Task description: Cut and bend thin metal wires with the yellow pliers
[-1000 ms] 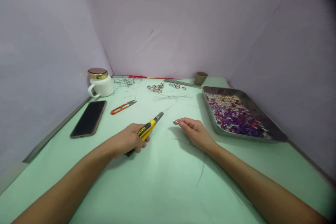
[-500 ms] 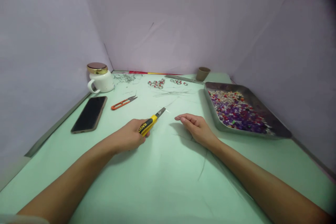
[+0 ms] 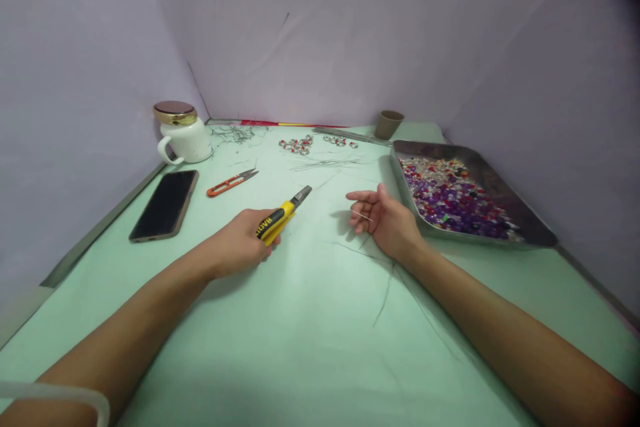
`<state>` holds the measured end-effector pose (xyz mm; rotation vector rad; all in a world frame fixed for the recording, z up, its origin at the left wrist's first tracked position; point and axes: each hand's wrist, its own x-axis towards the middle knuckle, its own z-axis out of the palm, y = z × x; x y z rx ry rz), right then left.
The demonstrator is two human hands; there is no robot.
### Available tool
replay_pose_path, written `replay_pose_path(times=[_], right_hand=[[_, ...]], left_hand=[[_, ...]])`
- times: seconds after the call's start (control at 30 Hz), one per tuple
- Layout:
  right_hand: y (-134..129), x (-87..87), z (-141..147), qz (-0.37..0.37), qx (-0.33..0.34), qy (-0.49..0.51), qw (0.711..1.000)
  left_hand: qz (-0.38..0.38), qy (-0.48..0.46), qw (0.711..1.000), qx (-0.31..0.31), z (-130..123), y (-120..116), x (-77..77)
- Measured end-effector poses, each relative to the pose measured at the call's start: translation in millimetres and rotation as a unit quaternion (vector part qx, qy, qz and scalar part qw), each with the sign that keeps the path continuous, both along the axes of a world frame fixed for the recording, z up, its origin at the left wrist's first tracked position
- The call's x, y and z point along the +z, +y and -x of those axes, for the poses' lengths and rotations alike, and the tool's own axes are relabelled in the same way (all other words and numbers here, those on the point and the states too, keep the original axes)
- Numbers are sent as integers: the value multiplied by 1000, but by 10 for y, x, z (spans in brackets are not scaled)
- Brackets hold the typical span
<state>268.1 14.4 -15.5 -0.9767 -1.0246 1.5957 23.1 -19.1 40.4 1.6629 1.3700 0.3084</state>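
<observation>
My left hand (image 3: pixel 243 243) is closed round the yellow-and-black handles of a pair of pliers (image 3: pixel 281 219), whose metal jaws point away to the upper right. Across from it, my right hand (image 3: pixel 387 220) is turned with its palm toward the left. A short piece of thin wire (image 3: pixel 362 215) lies across its half-curled fingers, while thumb and forefinger are apart. Whether the fingers pinch the wire tightly is hard to see. Orange thread snips (image 3: pixel 231 184) lie beyond the left hand. Loose thin wires (image 3: pixel 384 297) lie beneath and beside the right wrist.
A metal tray (image 3: pixel 500 177) of mixed beads stands at the right. Further back are beaded pieces (image 3: pixel 296 145), cut wires (image 3: pixel 330 163), a tangle of wire (image 3: pixel 235 135) and a brown cup (image 3: pixel 389 125). At the left sit a phone (image 3: pixel 165 205) and a lidded white mug (image 3: pixel 187 142).
My right hand has drawn back to the right, rolled its palm into view and lifted its thumb off the forefinger. The pliers stay in my left hand. The whole view has shifted slightly.
</observation>
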Motion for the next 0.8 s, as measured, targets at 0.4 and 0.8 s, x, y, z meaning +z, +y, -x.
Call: replay_pose_path(times=[0.4, 0.8], right_hand=[[58, -4, -33, 26, -4, 37, 999], [-156, 382, 268, -113, 25, -292, 950]], left_hand=[[10, 7, 1000, 0, 52, 32, 44], [-92, 59, 988, -112, -48, -138, 77]])
